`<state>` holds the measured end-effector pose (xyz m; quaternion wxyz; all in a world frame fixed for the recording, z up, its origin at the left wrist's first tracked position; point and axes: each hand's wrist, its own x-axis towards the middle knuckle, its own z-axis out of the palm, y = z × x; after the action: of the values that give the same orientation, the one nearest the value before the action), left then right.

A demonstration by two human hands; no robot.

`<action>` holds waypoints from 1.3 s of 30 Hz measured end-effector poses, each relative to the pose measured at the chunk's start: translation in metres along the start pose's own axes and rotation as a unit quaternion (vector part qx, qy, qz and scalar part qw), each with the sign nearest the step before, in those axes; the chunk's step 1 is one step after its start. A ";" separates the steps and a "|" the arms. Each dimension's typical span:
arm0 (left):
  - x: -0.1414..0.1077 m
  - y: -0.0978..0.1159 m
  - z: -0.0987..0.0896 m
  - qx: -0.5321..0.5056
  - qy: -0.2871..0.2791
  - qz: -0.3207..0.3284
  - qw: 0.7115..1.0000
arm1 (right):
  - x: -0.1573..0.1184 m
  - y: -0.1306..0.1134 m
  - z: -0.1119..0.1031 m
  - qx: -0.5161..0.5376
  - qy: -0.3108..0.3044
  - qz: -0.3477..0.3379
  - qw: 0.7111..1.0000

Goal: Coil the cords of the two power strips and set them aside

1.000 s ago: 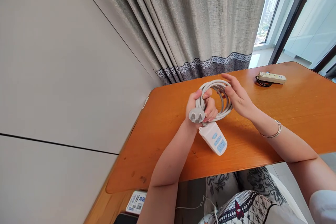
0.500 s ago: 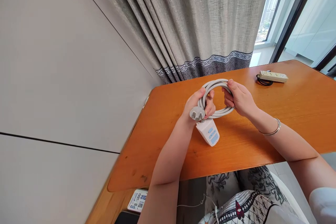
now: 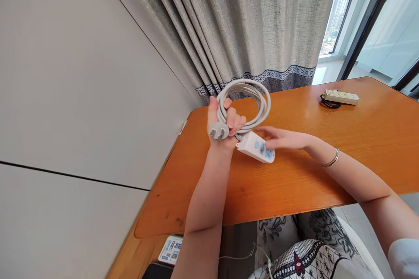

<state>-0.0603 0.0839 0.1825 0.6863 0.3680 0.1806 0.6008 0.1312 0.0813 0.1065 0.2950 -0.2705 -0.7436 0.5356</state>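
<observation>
My left hand [image 3: 225,120] is closed around a coil of grey-white cable [image 3: 266,104], raised above the table. Beside its palm, the three-pin plug [image 3: 218,131] faces me. A white power strip [image 3: 253,146] with blue socket panels hangs from the cable below that hand, tilted down to the right. At the strip's right end is my right hand [image 3: 286,138], its fingers stretched out and slightly blurred. The thumb overlaps the strip's front face, and the other fingers lie along its far edge. Whether they press on it is hard to see.
A second, cream power strip [image 3: 342,96] with a black cord rests at the back right of the wooden table [image 3: 327,174]. Grey curtains [image 3: 255,17] hang behind the table, and a white panel wall [image 3: 65,96] borders it on the left. A labelled box [image 3: 170,249] lies lower left.
My right hand has let go of the coil and moved down to the power strip. My left hand has carried the coil leftward and up, and the strip has swung more sideways.
</observation>
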 end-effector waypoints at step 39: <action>0.038 -0.037 -0.034 -0.068 0.023 -0.286 0.955 | -0.006 -0.015 -0.025 0.148 0.143 -0.076 0.976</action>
<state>-0.0502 0.1300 0.1403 0.8486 0.2391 0.2531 0.3982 0.1526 0.0889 0.1265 0.4753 -0.2403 -0.6243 0.5715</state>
